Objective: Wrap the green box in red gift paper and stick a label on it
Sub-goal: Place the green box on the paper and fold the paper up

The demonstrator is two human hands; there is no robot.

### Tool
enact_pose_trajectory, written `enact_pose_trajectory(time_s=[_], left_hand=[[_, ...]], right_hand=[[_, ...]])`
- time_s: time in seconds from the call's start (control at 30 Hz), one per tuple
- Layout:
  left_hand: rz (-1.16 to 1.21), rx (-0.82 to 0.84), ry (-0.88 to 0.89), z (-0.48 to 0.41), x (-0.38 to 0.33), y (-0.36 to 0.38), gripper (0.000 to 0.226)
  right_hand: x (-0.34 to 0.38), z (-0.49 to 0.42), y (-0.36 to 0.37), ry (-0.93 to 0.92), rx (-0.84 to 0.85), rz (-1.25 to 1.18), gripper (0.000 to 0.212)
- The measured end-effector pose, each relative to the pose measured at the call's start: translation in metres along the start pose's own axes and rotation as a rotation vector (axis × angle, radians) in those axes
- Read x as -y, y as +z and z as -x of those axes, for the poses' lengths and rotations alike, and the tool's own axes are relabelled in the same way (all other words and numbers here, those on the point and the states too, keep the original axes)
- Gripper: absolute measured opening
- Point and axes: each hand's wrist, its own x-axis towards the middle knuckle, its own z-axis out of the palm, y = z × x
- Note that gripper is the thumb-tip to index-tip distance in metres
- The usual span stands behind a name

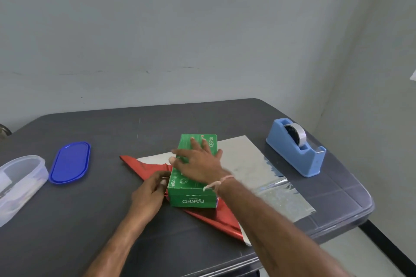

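dark table (225,119), grey wall (202,18)

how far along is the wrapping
Early. Done: the green box lies on the gift paper, silver side up. In hand: the right hand presses the box while the left hand pinches a red flap at its side. Left: closing the wrap, taping, the label.

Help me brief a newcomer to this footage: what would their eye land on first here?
The green box stands out at the centre of the table, lying on red gift paper whose silver underside faces up, with the right hand pressed flat on its top. The left hand pinches the folded red paper at the box's left side. A light blue tape dispenser sits far right; a blue lid and clear container lie at left.
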Motion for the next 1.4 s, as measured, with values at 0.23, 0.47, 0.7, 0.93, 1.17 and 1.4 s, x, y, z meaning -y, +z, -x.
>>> enact_pose_trajectory(time_s=[0.23, 0.47, 0.7, 0.93, 1.17, 1.4], left_hand=[[-0.101, -0.009, 0.066, 0.006, -0.002, 0.0, 0.035], [-0.45, -0.147, 0.128, 0.015, -0.028, 0.009, 0.052], [-0.597, 0.003, 0.226, -0.017, -0.062, 0.057, 0.074], [-0.728, -0.043, 0.145, -0.041, -0.063, 0.08, 0.069], [-0.662, 0.002, 0.073, -0.061, -0.071, 0.084, 0.033], [-0.481, 0.004, 0.139, -0.062, -0.067, 0.073, 0.028]], right_hand=[[-0.036, 0.007, -0.022, -0.035, -0.018, 0.007, 0.042], [-0.102, 0.035, -0.032, 0.215, -0.034, -0.032, 0.117], [-0.123, 0.041, -0.039, 0.209, 0.001, -0.074, 0.114], [-0.138, 0.041, -0.044, 0.243, 0.01, -0.121, 0.11], [-0.141, 0.039, -0.039, 0.244, -0.018, -0.113, 0.109], [-0.139, 0.042, -0.041, 0.246, -0.011, -0.126, 0.108]])
